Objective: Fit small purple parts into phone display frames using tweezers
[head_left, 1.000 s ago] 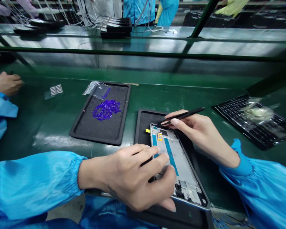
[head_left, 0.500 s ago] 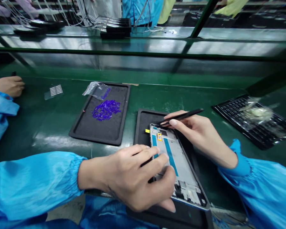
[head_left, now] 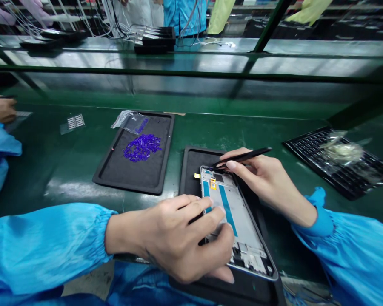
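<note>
A phone frame (head_left: pixel 247 221) lies tilted over a black tray (head_left: pixel 191 159), its inner side up, with blue strips, a small orange-yellow flex part (head_left: pixel 213 183) and a yellow tab (head_left: pixel 197 176) at its upper left edge. My left hand (head_left: pixel 188 238) grips the frame's left side, fingers curled over its inner face and thumb low near the bottom edge. Black tweezers (head_left: pixel 250 155) are pinched in my right hand (head_left: pixel 261 174), their tips at the frame's top end. What the tips touch is too small to make out.
Left of the frame, another black tray (head_left: pixel 130 185) holds a pile of small purple pieces (head_left: pixel 142 147) and a clear bag (head_left: pixel 127 120). A sheet of small pale parts (head_left: pixel 75 121) lies farther left, near a co-worker's hand (head_left: pixel 1 109). A black gridded tray (head_left: pixel 319 157) sits at right.
My hands and the phone frame stay almost in place. The co-worker's hand at the far left has shifted left, uncovering a pale sheet beside it.
</note>
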`<state>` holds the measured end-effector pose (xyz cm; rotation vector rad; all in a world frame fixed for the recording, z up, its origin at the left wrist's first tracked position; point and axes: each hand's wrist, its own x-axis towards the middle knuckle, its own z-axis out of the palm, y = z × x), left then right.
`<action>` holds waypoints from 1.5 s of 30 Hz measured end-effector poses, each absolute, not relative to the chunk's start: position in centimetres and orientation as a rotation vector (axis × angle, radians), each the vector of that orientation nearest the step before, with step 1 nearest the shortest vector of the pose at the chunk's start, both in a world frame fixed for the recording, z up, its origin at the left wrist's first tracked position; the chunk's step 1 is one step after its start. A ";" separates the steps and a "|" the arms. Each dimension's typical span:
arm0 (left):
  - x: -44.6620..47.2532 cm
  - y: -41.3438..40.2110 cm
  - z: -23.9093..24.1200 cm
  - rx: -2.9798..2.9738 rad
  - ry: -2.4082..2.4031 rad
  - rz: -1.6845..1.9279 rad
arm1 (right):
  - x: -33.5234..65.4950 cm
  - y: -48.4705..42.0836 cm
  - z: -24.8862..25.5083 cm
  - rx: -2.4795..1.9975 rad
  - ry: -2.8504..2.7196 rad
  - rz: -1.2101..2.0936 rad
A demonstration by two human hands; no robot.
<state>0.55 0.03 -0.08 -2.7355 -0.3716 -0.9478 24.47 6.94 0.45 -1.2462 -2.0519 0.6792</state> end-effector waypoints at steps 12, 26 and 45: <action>0.5 -0.2 -0.4 -2.724 -0.345 -0.863 | 24.3 7.1 0.7 -1.210 -2.103 0.669; 1.0 -0.8 -0.4 -2.800 -0.405 -0.527 | 26.1 9.2 0.3 -1.136 -1.378 1.085; 0.5 0.8 -0.1 -2.762 -0.505 0.097 | 29.0 8.9 2.3 -0.979 -1.258 0.847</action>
